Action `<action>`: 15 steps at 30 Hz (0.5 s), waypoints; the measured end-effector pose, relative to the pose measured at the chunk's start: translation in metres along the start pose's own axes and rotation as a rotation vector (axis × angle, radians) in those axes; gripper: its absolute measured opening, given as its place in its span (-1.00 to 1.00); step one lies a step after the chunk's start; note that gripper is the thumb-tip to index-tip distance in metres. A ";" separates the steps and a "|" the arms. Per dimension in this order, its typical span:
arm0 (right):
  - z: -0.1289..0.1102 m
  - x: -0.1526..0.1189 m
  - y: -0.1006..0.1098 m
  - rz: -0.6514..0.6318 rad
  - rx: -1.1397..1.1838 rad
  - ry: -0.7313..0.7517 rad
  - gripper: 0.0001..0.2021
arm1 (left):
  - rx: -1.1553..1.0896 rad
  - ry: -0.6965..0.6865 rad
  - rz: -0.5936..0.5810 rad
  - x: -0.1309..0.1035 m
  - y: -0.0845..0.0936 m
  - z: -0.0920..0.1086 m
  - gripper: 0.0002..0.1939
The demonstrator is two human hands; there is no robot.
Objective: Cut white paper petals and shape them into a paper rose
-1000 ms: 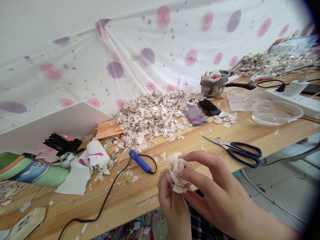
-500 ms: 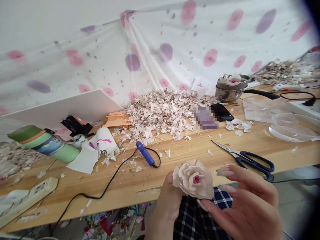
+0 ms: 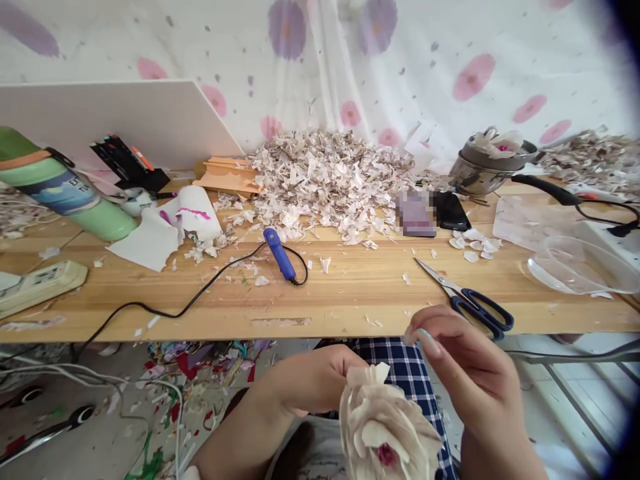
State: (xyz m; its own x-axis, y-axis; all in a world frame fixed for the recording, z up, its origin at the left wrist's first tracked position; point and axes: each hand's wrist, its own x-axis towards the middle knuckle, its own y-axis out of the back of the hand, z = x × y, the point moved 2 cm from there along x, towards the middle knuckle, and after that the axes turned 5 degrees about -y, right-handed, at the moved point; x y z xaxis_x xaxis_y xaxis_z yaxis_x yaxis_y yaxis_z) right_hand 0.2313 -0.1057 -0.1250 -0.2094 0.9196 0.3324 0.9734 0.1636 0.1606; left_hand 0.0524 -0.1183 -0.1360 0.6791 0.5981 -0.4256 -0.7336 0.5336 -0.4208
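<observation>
A cream artificial flower (image 3: 390,427) with layered petals and a magenta centre faces up at the bottom of the view, over my lap. My left hand (image 3: 320,380) is closed behind it and holds it from its back; the flower hides the grip itself. To the right and a little above, apart from the flower, is my right hand (image 3: 465,373). Its thumb and fingertips are pressed together, and whatever may be between them is too small to make out. Just beyond that hand lie scissors (image 3: 463,297) with dark blue handles, blades pointing to the back left.
A blue corded tool (image 3: 280,257) lies mid-table, its cable running left. Behind it rises a heap of pale petals (image 3: 325,180). A steel pot (image 3: 480,167), a clear plastic dish (image 3: 575,270) and loose petals stand right; a green bottle (image 3: 75,193) and power strip (image 3: 45,287) left.
The flower and my left hand have come down and closer to me, and the flower has tipped over. My right hand has drawn away from the flower, its fingers now together. The view has shifted.
</observation>
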 end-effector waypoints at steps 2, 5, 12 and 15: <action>0.004 0.001 -0.008 -0.178 0.028 -0.118 -0.90 | -0.004 0.036 -0.040 0.004 0.001 -0.008 -0.48; 0.012 0.001 -0.016 -0.397 0.079 -0.280 -0.69 | -0.002 0.045 -0.051 0.012 0.008 -0.027 -0.54; 0.030 -0.006 -0.019 -0.588 0.040 -0.346 -0.55 | -0.150 0.062 0.023 0.033 0.020 -0.069 -0.67; 0.041 -0.014 -0.015 -0.570 -0.009 -0.372 -0.58 | -0.152 0.073 0.044 0.033 0.024 -0.071 -0.66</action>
State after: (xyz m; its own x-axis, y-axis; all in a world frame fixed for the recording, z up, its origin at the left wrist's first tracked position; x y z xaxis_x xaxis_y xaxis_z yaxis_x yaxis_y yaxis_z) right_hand 0.2238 -0.1067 -0.1702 -0.6414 0.7528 -0.1483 0.7195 0.6572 0.2245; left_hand 0.0588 -0.1277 -0.2171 0.6504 0.5709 -0.5011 -0.7543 0.4080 -0.5144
